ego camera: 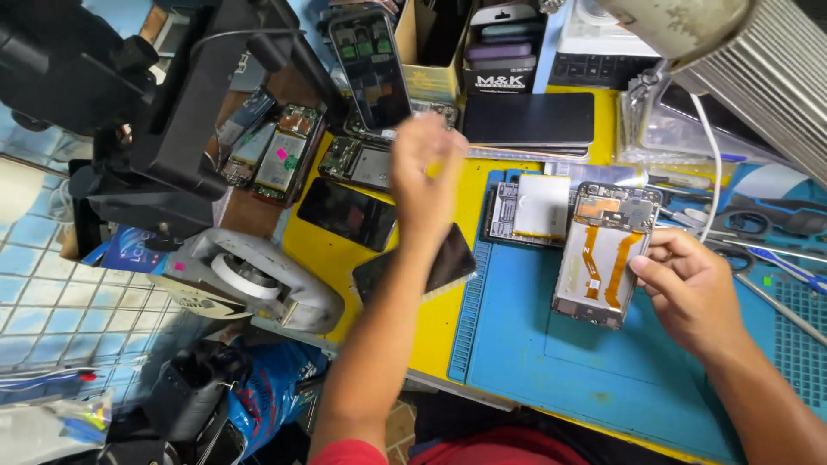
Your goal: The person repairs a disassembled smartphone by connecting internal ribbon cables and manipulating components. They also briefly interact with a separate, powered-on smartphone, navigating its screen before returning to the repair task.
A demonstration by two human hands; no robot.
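While lit from overhead: cluttered repair spot, blue tiled floor left of the blue mat (603, 362).
Counter (431, 340): yellow, under the mat.
Cardboard box (431, 52): beyond the mat, contents unclear.
Opened phone (606, 254): on the mat, orange ribbon cables showing.
Right hand (689, 288): grip closed on the opened phone's edge.
Left hand (425, 168): raised left of the mat, blurred; grip state unclear.

Opened phone (606, 254) on mat (551, 362)

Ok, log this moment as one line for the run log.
left hand: raised over yellow table, blurred, grip unclear | right hand: fingers on opened phone | phone lies on blue mat
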